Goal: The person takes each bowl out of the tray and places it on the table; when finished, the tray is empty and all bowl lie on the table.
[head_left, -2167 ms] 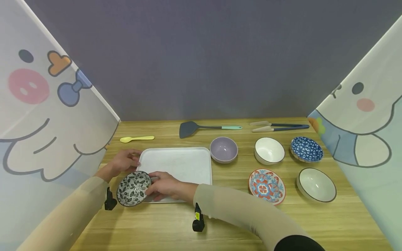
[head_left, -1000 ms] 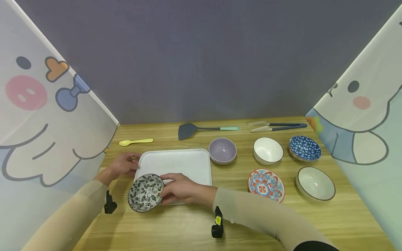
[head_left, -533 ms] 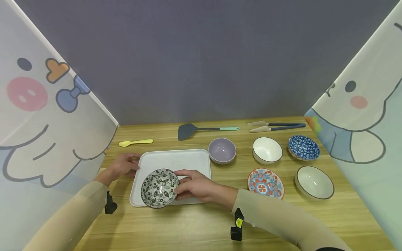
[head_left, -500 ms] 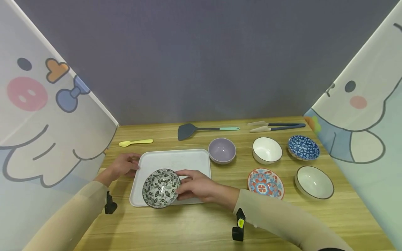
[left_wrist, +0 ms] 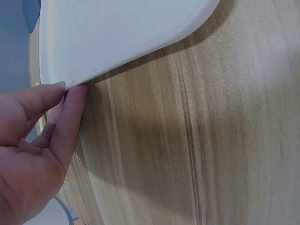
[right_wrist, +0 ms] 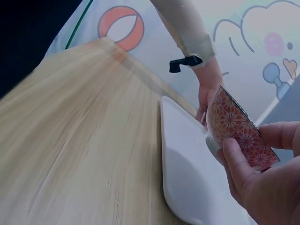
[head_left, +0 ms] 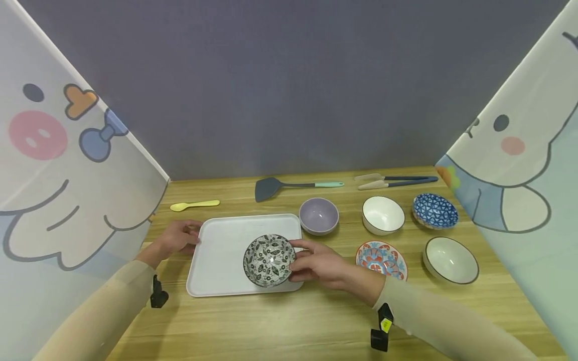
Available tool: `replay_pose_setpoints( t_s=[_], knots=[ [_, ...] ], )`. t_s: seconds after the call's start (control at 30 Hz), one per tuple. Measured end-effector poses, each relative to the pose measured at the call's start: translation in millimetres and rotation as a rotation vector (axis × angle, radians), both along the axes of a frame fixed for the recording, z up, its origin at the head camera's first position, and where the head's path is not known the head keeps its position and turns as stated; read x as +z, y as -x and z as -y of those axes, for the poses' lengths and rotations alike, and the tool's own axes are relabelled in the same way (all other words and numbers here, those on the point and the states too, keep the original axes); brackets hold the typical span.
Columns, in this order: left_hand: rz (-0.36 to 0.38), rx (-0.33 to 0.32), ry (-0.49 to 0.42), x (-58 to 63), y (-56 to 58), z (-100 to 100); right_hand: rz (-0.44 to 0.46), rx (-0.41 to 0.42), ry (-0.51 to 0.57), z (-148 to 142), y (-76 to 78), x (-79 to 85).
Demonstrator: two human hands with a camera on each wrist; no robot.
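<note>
My right hand (head_left: 322,263) grips the right rim of a bowl (head_left: 268,260) with a black-and-white leaf pattern inside. In the right wrist view the bowl's outside (right_wrist: 236,129) is red with a floral pattern, and it is held above the white tray (right_wrist: 187,164), casting a shadow on it. My left hand (head_left: 180,235) is at the left edge of the tray (head_left: 221,250). Up close in the left wrist view, the thumb and finger of this hand (left_wrist: 42,126) pinch the edge of the tray (left_wrist: 122,33) near a corner.
Behind the tray lie a yellow spoon (head_left: 194,204) and a spatula (head_left: 289,185). To the right are a purple bowl (head_left: 318,216), white bowl (head_left: 383,215), blue patterned bowl (head_left: 435,211), cream bowl (head_left: 450,260), red-and-blue patterned dish (head_left: 381,258) and tongs (head_left: 397,181).
My right hand has carried the leaf-patterned bowl rightward, from the tray's front left corner to over its right half. My left hand has stayed at the tray's left edge.
</note>
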State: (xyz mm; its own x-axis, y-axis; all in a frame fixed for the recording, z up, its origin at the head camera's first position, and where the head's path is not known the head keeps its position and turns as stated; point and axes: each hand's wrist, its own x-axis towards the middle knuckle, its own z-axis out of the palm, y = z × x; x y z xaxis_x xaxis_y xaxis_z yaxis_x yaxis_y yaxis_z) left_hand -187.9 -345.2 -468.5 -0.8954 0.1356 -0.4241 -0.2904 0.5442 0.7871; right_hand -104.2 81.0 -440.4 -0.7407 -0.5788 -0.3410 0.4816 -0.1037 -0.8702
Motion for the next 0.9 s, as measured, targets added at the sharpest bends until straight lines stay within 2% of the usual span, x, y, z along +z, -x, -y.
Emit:
replay_pose_setpoints(
  t_s=[0.2, 0.47, 0.9],
  knots=[
    [0.001, 0.01, 0.023, -3.0, 1.0, 1, -0.011, -0.029, -0.043, -27, -7.1, 0.8],
    [-0.019, -0.012, 0.058, -3.4, 2.7, 0, -0.013, -0.09, -0.096, -51, -20.2, 2.6],
    [-0.02, -0.022, 0.053, -1.7, 2.5, 0, 0.039, -0.231, -0.113, -57, -49.4, -7.4]
  ],
)
